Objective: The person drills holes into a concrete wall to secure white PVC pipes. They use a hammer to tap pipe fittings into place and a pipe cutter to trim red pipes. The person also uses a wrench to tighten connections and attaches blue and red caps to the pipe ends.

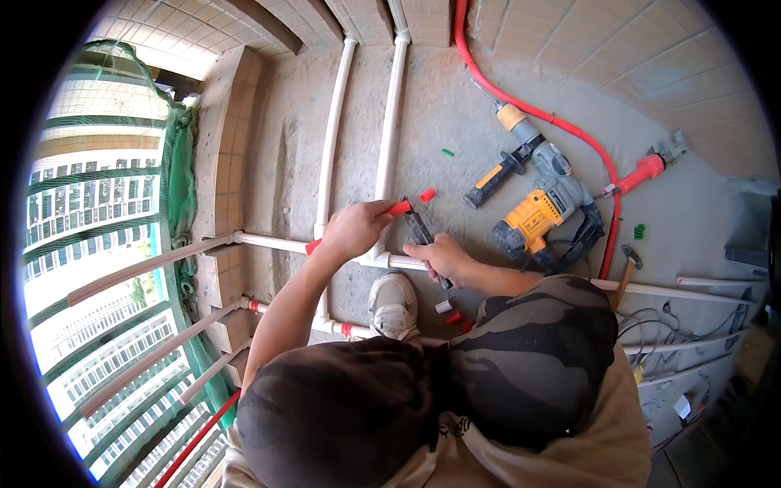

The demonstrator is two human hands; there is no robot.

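Note:
My left hand (355, 231) is closed around a short length of red plastic pipe (399, 209), whose other end shows beyond my wrist. My right hand (444, 255) grips a dark pair of pliers (419, 228), with its jaws at the pipe's free end. Whether the jaws touch the pipe is too small to tell. Just past that end, a small cut red piece (428, 195) lies on the concrete. Below both hands, a white pipe run (504, 273) crosses the floor. My shoe (393, 304) stands close by it.
A yellow-grey rotary hammer drill (541, 213) lies to the right, beside a red conduit (587, 140) and a red angle grinder (643, 174). A hammer (627, 272), cables and loose pipes lie farther right. Green netting (181, 175) hangs along the barred opening at left.

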